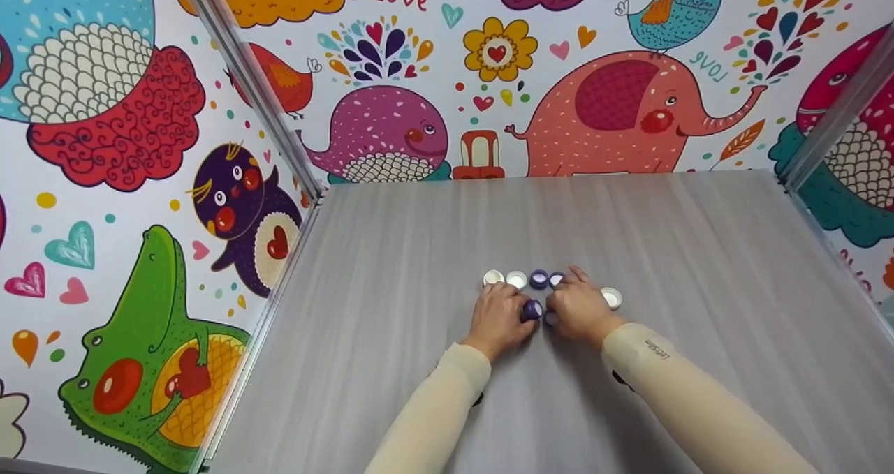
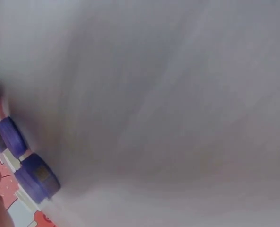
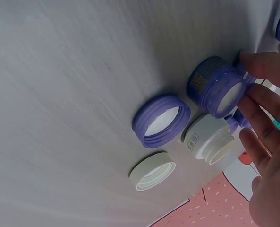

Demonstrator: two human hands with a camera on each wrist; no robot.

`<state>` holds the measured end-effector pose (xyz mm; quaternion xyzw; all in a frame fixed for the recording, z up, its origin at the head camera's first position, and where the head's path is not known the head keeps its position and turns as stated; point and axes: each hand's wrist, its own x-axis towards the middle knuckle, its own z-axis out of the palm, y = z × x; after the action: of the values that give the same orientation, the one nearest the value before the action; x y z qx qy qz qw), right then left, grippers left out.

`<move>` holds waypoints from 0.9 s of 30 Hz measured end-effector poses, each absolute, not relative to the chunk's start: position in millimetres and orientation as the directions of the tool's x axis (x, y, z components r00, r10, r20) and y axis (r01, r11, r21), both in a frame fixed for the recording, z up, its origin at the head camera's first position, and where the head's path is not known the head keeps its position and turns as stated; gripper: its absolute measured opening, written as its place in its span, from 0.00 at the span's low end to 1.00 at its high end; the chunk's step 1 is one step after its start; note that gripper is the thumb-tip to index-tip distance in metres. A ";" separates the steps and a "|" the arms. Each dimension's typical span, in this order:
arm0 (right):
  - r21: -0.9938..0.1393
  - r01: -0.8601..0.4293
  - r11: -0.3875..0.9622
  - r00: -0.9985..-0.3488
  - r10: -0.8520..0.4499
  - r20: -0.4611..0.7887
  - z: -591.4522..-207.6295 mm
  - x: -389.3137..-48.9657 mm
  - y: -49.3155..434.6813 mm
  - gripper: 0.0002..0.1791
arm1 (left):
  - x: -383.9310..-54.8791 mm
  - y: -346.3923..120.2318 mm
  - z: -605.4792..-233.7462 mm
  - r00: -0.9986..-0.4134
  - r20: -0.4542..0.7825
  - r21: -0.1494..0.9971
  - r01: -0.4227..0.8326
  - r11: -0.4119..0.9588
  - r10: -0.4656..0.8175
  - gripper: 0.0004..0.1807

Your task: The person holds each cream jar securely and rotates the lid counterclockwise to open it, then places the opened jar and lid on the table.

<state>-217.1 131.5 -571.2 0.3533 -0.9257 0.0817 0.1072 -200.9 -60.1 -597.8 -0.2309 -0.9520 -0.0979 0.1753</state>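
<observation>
In the head view my left hand pinches a small purple jar between thumb and fingers, its pale end facing right. My right hand faces it, gripping a purple lid that its fingers mostly hide. The right wrist view puts these fingertips beside a standing purple jar with a pale top. Near that jar are a ribbed purple ring-shaped lid, a white jar with an open threaded neck and a white lid. Purple pieces show at the left wrist view's edge.
Beyond the hands, two white pieces and a purple one stand in a row on the grey wood-grain table. Another white piece lies right of the right hand. Walls with painted animals enclose the table.
</observation>
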 end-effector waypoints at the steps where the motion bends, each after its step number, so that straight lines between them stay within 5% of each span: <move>1: -0.083 -0.674 0.734 -0.724 -0.635 0.268 -571.6 -217.1 131.7 0.07 | -201.1 -59.4 -597.8 -0.836 0.370 0.102 0.471 0.876 0.407 0.19; 27: -0.123 -0.672 0.730 -0.729 -0.624 0.281 -571.0 -219.9 131.7 0.11 | -200.9 -50.0 -602.0 -0.888 0.268 0.052 0.400 0.915 0.373 0.21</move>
<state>-219.9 131.7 -571.0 0.3507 -0.9235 0.1086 0.1108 -200.9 -50.0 -602.0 -0.1991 -0.9703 -0.0527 0.1271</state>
